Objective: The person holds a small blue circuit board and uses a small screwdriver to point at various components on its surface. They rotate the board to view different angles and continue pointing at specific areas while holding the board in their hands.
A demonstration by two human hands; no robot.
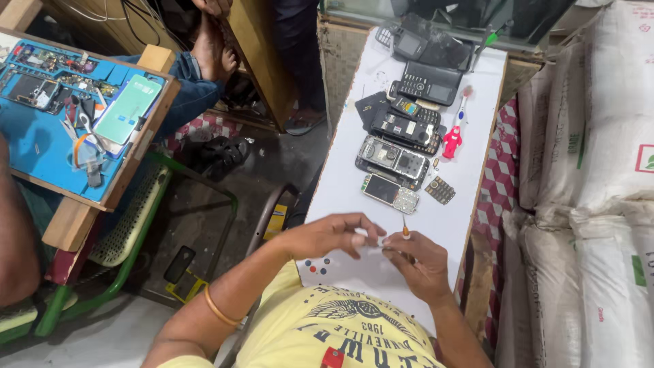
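— What do we have nearest us?

— Our left hand and right hand meet just above the near end of the white desk. The left fingers are pressed together, pinching a small pale part that sits right between both hands. The right fingers are closed round a thin screwdriver with an orange collar, its shaft standing nearly upright.

— How should we handle it?

— We judge it wants a steady pinch, the part kept low over the desk so nothing tiny drops, and the tip brought in gently.

— And our pose?

— Both forearms angle inward, wrists bent, knuckles up; the left wrist wears a bangle.

— Beyond the hands?

— Just past them lies an opened phone with a loose keypad beside it, then a bare phone frame, further keypad handsets, a small red figure and a toothbrush. Far left, another person's blue work mat carries tools.
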